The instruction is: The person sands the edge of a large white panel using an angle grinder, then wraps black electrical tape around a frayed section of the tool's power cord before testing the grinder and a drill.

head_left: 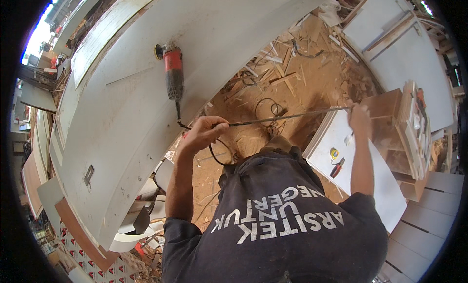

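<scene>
Head view, and all eyes were on the dark cord (287,117), drawn nearly straight between two bare hands! Its long axis ran across the person's front, climbing slightly to the right, with the littered floor (317,63) behind it. The left hand (207,132) had one end, thumb and fingers closed in a firm pinch; the right hand (360,118) had the other, its grip curled shut, though blur hid exactly how the fingertips sat. Neither hand was nearer: the span lay right between them, left of one grip and right of the other.

Up beyond the left hand, and a little to its left, the red-and-black angle grinder (174,71) lay on a white curved panel (141,117), its tail and lead pointing back toward that wrist. Whether lead and cord were one cable, I couldn't tell. Near the right forearm, a yellow tape measure (334,153) and red-handled pliers (337,168) sat on a white board (378,195).

And the writing? Bold white capitals (287,212) in three lines across the dark shirt (287,256), plus repeated red marks on a white sheet (80,251) at lower left.
</scene>
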### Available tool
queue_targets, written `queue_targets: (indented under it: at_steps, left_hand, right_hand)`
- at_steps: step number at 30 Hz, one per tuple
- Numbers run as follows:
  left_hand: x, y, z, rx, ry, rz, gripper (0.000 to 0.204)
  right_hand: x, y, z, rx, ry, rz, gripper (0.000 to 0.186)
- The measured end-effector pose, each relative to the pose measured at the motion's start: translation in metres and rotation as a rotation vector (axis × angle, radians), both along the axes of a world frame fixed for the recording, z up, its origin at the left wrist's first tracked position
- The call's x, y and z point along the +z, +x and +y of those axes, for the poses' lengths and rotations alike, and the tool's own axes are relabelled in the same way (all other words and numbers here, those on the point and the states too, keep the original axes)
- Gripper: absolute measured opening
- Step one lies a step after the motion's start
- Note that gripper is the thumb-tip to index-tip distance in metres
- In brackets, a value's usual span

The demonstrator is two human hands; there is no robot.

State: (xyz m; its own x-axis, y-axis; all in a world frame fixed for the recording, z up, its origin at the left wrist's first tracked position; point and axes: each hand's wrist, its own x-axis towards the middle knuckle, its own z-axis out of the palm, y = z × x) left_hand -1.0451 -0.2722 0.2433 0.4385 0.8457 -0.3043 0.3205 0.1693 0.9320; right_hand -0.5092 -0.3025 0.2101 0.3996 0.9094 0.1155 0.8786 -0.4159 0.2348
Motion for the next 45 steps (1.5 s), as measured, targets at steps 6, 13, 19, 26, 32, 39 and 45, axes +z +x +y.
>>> queue_targets:
  at_steps: [6,13,19,26,32,39,45]
  left_hand:
    - [-0.021,0.010,-0.014,-0.015,0.045,0.051,0.030]
    - [-0.031,0.004,-0.026,-0.034,-0.037,-0.170,0.028]
    - [-0.120,-0.010,-0.055,0.035,-0.113,0.144,0.028]
    - [-0.236,0.026,-0.088,-0.211,-0.017,0.245,0.032]
    - [-0.277,0.084,-0.112,-0.083,-0.105,0.279,0.045]
    - [-0.260,0.098,-0.111,0.126,-0.393,0.411,0.048]
    - [-0.303,0.116,-0.164,0.197,-0.348,0.587,0.036]
  right_hand:
    - [0.065,0.008,0.003,-0.110,-0.008,0.042,0.034]
    - [0.037,0.092,-0.027,-0.233,-0.012,0.483,0.023]
    - [0.048,0.044,-0.057,-0.562,0.921,1.754,0.015]
    - [0.030,0.089,-0.063,-0.553,1.125,1.511,0.021]
    - [0.038,0.079,-0.012,-0.427,0.922,1.367,0.035]
    - [-0.054,0.056,0.053,-0.320,0.353,1.216,0.038]
    - [-0.192,0.057,0.049,-0.266,-0.070,1.215,0.048]
